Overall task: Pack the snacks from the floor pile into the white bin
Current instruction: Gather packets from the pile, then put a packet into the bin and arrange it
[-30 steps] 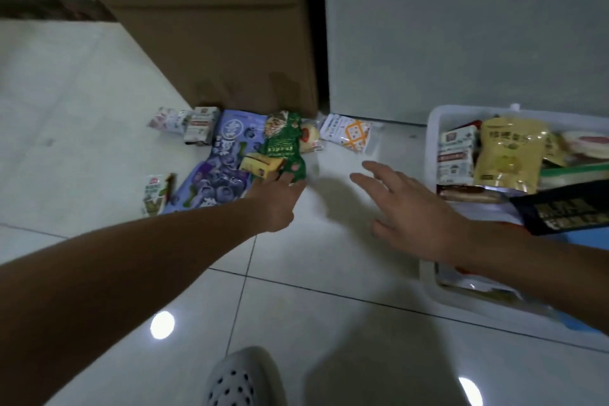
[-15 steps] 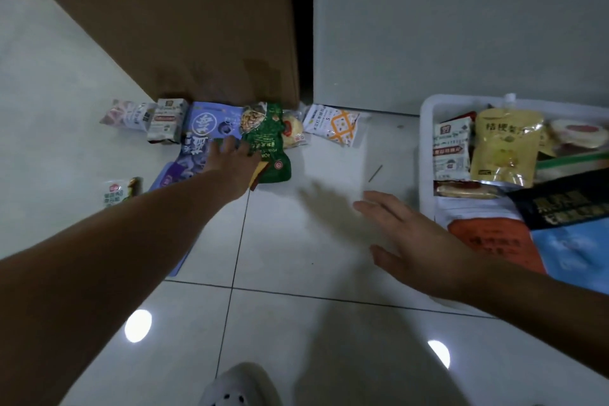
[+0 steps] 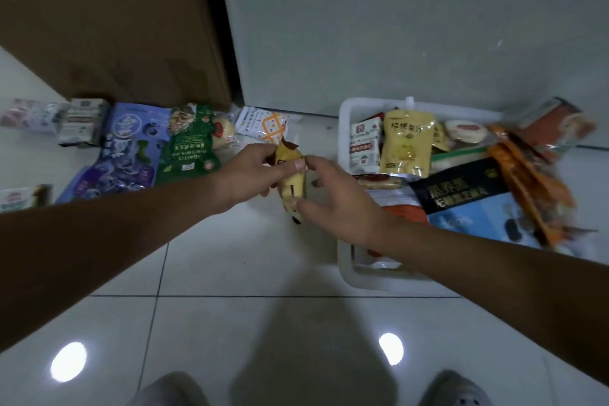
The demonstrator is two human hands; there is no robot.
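Fingers [image 3: 298, 165] of left hand [image 3: 247, 176] pinch the yellow snack [image 3: 294, 181], right hand [image 3: 336, 204] spread beside it.

yellow packet [image 3: 292, 178]: middle under the thumb of the left hand [image 3: 250, 175], lower end behind the right hand [image 3: 336, 204]; whether the right hand grips it cannot be told
white bin [image 3: 346, 264]: near right corner hidden by the right forearm
orange packets [image 3: 527, 171]: blurred, count unclear
left-edge packet [image 3: 19, 199]: cut by the frame, print unreadable
shoes [image 3: 168, 389]: only the toes in frame
cardboard box [image 3: 115, 26]: top cut off
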